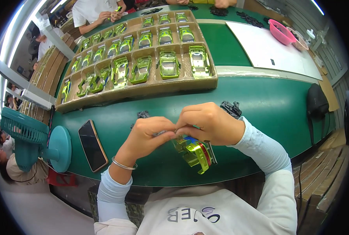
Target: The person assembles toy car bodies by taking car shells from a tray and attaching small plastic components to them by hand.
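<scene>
Right hand and left hand meet fingertip to fingertip, both pinching at the far end of a car shell held over the near side of the green desk. It is glossy, see-through yellow-green, with a blue patch and a red strip; the hands hide its far end. A white board lies beyond, a teal fan stands at left, then a phone, and black parts just behind the right hand. A divided cardboard tray holds rows of similar shells; a pink basket stands far right, contents unclear
</scene>
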Motion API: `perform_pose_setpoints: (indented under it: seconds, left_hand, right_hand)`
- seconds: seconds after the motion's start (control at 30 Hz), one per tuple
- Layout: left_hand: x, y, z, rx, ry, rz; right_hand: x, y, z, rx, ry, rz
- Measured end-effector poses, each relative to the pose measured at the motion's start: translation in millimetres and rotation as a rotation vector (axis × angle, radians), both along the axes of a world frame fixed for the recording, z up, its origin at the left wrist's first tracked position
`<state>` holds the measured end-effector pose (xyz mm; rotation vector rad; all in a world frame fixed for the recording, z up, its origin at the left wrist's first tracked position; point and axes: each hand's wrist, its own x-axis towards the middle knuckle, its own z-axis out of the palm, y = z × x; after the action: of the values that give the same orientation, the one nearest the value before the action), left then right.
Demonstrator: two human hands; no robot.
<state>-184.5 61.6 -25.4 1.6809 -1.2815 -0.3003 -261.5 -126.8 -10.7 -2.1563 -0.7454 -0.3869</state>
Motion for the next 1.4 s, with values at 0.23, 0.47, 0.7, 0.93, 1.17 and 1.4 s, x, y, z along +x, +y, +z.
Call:
perform_pose_setpoints:
  seconds: [0.23, 0.47, 0.7, 0.93, 1.17, 1.4]
  left_hand:
    - [-12.4, -2.6, -0.3, 0.019, -0.198, 0.002]
    - [-16.2, 1.2, -4.1, -0.005, -0.401, 0.055]
    - [-10.3, -0.8, -4.3, -0.229, -0.365, 0.294]
    - [-14.3, -1.4, -3.2, -0.249, -0.378, 0.269]
    - [-11.7, 0.4, -1.8, -0.137, -0.393, 0.191]
    - [-21.0, -2.7, 3.7, -0.190, -0.455, 0.191]
  right_hand:
    - [-3.9, 5.9, 7.4, 0.002, 0.159, 0.008]
    - [-12.0, 28.1, -5.3, 0.016, 0.078, -0.023]
    - [0.3, 10.4, -8.3, 0.150, -0.109, -0.202]
    - [-1.4, 13.0, -8.2, 0.129, -0.203, -0.143]
    - [-2.1, 12.6, -10.2, 0.010, -0.241, -0.160]
    - [-10.7, 17.1, -3.6, -0.024, -0.265, -0.173]
